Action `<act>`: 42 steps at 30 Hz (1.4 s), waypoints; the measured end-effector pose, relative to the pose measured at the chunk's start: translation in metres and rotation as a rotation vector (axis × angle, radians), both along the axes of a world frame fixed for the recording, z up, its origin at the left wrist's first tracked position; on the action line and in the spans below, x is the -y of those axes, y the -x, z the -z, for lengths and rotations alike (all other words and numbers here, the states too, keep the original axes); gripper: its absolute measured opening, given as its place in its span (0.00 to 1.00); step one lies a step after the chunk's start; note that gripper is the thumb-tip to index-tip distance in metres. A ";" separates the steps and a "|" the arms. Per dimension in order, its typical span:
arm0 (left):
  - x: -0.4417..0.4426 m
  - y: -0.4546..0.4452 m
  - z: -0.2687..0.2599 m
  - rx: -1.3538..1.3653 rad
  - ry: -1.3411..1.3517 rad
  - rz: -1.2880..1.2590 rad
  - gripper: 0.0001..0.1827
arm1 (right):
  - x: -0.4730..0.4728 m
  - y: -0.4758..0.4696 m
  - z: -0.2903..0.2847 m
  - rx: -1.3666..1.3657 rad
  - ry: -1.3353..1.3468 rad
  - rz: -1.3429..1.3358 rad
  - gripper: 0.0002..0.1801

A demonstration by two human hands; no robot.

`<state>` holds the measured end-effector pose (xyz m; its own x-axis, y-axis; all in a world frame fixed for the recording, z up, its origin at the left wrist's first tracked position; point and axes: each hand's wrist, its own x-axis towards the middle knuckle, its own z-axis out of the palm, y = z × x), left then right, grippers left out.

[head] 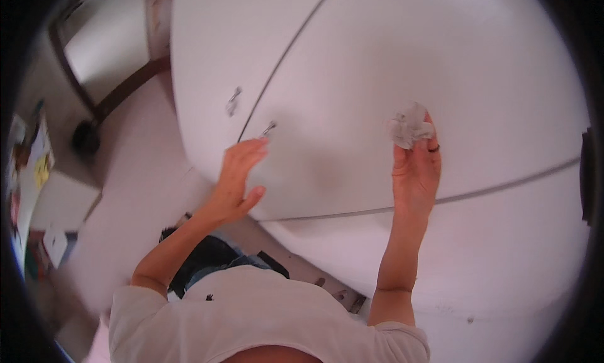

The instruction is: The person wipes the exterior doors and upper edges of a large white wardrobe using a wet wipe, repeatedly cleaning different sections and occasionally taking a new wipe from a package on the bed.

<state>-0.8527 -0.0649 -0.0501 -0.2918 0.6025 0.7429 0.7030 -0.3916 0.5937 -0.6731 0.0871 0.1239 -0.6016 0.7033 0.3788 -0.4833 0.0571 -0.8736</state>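
Observation:
A crumpled pale cloth or wipe [409,127] is gripped in the fingers of my right hand [417,162], against or just above a large white panel [339,94], which looks like a cabinet or wardrobe door. My left hand [240,181] is raised at the panel's lower left with nothing in it, thumb apart from the fingers. Its fingertips are near a small metal handle [270,128]; whether they touch it I cannot tell. A second metal handle [233,101] sits on the neighbouring door [207,47], across a dark seam.
At the far left stands a white box-like unit [66,198] beside a surface with assorted items, one of them yellow [41,171]. A dark round object [86,137] is near the wall. Small dark items [357,304] lie low, between my body and the white furniture.

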 end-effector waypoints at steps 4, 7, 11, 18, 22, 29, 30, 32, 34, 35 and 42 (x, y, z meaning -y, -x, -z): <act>0.026 -0.051 0.054 0.359 0.312 0.342 0.26 | -0.015 -0.003 0.063 0.119 0.018 -0.022 0.19; 0.031 -0.094 0.041 0.896 0.221 0.466 0.23 | 0.000 -0.036 0.104 0.433 -0.076 -0.168 0.18; 0.045 -0.100 0.022 1.098 0.212 0.436 0.21 | 0.046 -0.024 0.144 0.660 -0.331 -0.304 0.11; 0.068 -0.059 0.042 1.248 0.134 0.226 0.07 | 0.090 0.027 0.139 0.771 -0.812 0.009 0.08; 0.041 -0.034 0.017 1.446 0.119 0.321 0.05 | 0.090 0.054 0.117 0.589 -1.136 0.001 0.12; 0.027 0.041 -0.018 1.021 -0.059 0.600 0.13 | 0.054 0.112 0.001 0.422 -1.590 0.301 0.13; 0.016 0.059 -0.020 0.985 -0.082 0.607 0.13 | 0.052 0.114 -0.017 0.325 -1.491 0.323 0.13; -0.022 0.104 -0.020 0.738 -0.160 0.265 0.12 | 0.038 0.151 -0.119 -0.038 -1.775 0.524 0.09; -0.042 0.145 -0.040 0.562 -0.235 0.057 0.18 | 0.052 0.171 -0.222 -0.103 -2.190 1.040 0.10; -0.053 0.168 -0.057 0.446 -0.278 -0.047 0.22 | 0.053 0.185 -0.274 -0.094 -2.285 1.134 0.09; -0.106 0.245 -0.096 0.118 -0.156 -0.235 0.47 | -0.019 0.240 -0.424 0.383 -2.041 1.794 0.06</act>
<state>-1.0978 0.0413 0.0457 -0.4993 0.3898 0.7738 0.7150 -0.3190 0.6221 -0.9132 0.1065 0.5481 -0.4216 -0.3927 0.8173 0.7983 0.2669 0.5400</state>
